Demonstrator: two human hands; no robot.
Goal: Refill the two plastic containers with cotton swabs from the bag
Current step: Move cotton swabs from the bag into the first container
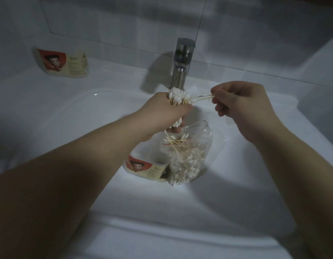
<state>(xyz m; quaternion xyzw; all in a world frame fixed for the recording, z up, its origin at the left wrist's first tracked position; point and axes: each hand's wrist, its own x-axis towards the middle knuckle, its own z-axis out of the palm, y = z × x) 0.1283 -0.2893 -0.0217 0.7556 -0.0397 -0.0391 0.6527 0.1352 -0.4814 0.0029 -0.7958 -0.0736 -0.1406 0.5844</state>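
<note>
Near, in the sink (pixel 227 184), the bag (pixel 188 157) leans beside one container (pixel 145 168). Above, my left hand (pixel 165 111) grips a swab bundle (pixel 177 97); my right hand (pixel 242 103) pinches stray swabs (pixel 203 97). I should square the bundle before loading. The second container (pixel 63 62) lies far left.

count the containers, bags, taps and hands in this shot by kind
plastic containers: 2
swab bag: 1
tap: 1
hands: 2, left hand gripping a swab bundle, right hand pinching loose swabs
total: 6
</note>
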